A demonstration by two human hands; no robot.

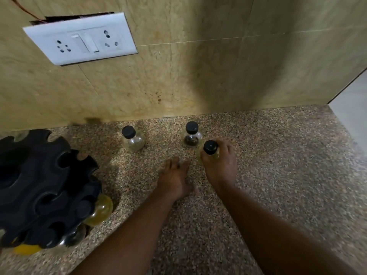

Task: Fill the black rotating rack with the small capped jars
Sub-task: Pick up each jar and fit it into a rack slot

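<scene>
A beige tiled wall [198,76] fills the upper half of a downward view. It meets a speckled brown granite counter [278,165] below.

Two bare forearms reach in from the bottom edge toward the wall.

At the left edge stands the black rotating rack [43,187], a tiered carousel with notched slots round its rim. The upper slots that face the viewer look vacant. Lower down, at least two jars sit in it: a racked yellowish jar [101,210] on its right side and a bright yellow jar [25,250] near the bottom edge. Its far side is out of view.

A white switch and socket plate [81,38] is mounted high on the wall.

The right hand [220,167] is curled round a small black-capped jar [210,150] of pale yellowish contents, fingers and thumb wrapped about its body. Whether the jar is lifted or on the counter cannot be told.

The left hand [173,179] lies just beside it, low over the counter, fingers loose and holding nothing.

Two more capped jars stand loose by the wall. A dark-filled jar [192,135] is just behind the gripped one, and a pale-filled jar [133,138] sits farther left, between it and the rack.

By this view the job is partly done. Three jars are outside the rack and well apart from it, with plenty of slots to take them.
</scene>
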